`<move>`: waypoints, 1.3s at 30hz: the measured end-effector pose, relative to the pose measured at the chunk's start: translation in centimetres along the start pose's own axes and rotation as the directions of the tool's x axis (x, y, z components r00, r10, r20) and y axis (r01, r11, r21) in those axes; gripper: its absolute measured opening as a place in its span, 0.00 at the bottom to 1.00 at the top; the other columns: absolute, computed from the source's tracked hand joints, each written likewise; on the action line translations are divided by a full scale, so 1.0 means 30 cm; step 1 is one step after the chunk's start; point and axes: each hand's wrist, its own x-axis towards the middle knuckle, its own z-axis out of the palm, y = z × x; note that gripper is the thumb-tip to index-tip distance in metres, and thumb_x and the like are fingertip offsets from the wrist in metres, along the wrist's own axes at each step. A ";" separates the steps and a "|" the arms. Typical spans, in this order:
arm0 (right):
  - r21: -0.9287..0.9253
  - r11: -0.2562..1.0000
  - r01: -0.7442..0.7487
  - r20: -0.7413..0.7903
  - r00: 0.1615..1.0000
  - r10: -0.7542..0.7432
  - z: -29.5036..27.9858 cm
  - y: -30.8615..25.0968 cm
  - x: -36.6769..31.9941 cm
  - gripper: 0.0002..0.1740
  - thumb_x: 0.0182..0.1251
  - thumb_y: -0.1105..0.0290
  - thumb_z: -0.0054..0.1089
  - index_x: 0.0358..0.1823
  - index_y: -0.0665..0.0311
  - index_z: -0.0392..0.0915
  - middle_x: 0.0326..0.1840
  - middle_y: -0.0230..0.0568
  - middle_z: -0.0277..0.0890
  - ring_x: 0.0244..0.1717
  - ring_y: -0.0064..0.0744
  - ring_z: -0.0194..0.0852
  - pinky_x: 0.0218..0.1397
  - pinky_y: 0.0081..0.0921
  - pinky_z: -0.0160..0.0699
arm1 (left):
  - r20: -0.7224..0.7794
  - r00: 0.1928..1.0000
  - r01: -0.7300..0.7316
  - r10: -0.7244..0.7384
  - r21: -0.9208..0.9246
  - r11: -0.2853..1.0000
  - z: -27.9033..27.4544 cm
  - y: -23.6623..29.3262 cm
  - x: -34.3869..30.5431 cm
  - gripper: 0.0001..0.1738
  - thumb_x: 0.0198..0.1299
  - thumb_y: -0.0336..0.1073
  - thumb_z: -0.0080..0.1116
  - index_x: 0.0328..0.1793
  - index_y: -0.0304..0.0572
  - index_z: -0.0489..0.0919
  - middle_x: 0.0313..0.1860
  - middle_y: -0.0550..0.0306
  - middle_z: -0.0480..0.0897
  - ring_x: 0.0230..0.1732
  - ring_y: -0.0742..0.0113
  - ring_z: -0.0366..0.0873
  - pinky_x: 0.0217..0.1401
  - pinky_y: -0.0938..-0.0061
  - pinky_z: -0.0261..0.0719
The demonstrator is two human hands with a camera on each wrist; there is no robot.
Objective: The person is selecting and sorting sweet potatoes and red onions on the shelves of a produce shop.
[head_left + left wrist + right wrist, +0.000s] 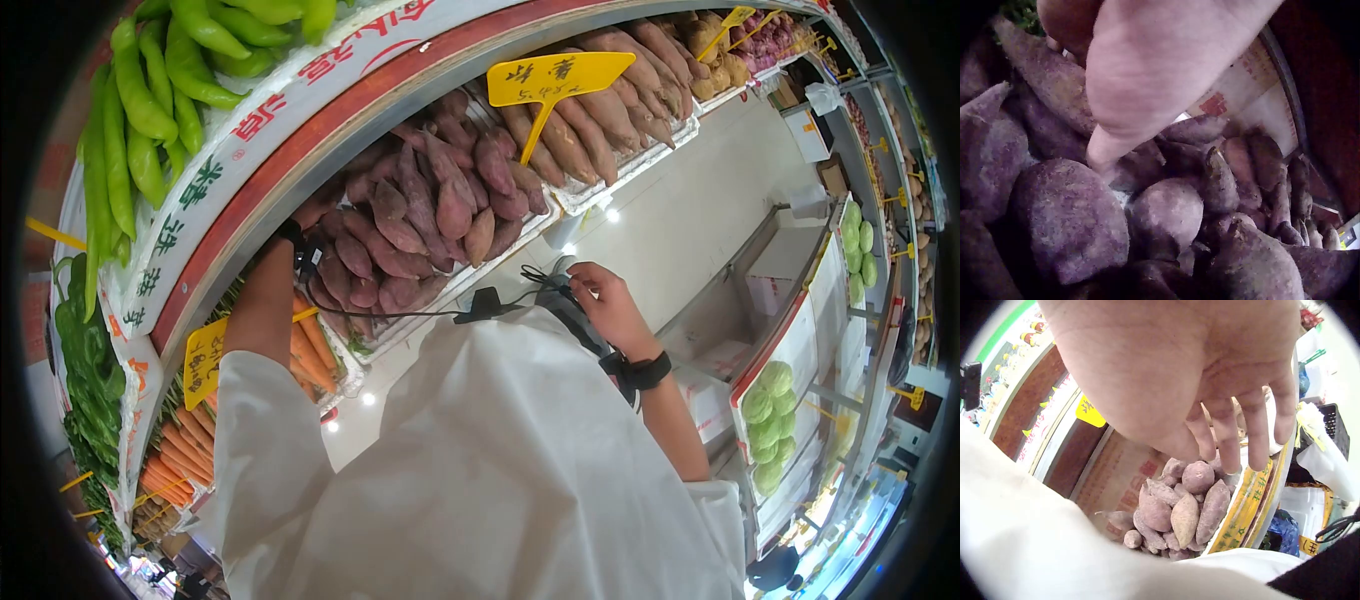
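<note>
Under the left hand lie sweet potatoes (purple).

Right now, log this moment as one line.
left hand: among purple sweet potatoes, grip unclear | right hand: open, empty

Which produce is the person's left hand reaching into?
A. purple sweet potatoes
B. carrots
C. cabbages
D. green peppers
A: the left wrist view shows the left hand right over the purple sweet potatoes, its thumb down among them; in the head view the carrots lie in another bin beside the forearm.
</note>
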 end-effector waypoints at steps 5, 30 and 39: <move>-0.018 1.000 -0.020 0.020 1.000 0.021 -0.003 0.004 -0.017 0.13 0.75 0.71 0.59 0.56 0.67 0.81 0.45 0.52 0.86 0.46 0.46 0.86 0.52 0.36 0.82 | -0.043 0.999 0.018 -0.012 0.138 0.990 -0.022 -0.039 0.003 0.31 0.61 0.42 0.71 0.70 0.39 0.79 0.64 0.49 0.83 0.62 0.55 0.81 0.66 0.63 0.77; -0.061 0.995 -0.076 0.047 0.996 0.079 -0.033 -0.006 -0.035 0.15 0.73 0.74 0.59 0.58 0.69 0.80 0.48 0.50 0.86 0.49 0.44 0.85 0.56 0.35 0.81 | 0.015 0.986 0.165 -0.165 -0.162 0.973 -0.094 -0.242 -0.003 0.28 0.62 0.42 0.71 0.67 0.39 0.81 0.61 0.52 0.83 0.58 0.58 0.82 0.61 0.65 0.79; -0.037 0.995 -0.098 0.047 0.994 0.100 -0.023 -0.003 -0.043 0.15 0.75 0.73 0.57 0.59 0.70 0.80 0.50 0.51 0.85 0.52 0.44 0.85 0.58 0.35 0.81 | 0.024 0.981 0.192 -0.193 -0.280 0.941 -0.078 -0.196 0.037 0.27 0.62 0.43 0.71 0.65 0.39 0.82 0.61 0.54 0.83 0.57 0.59 0.82 0.59 0.66 0.80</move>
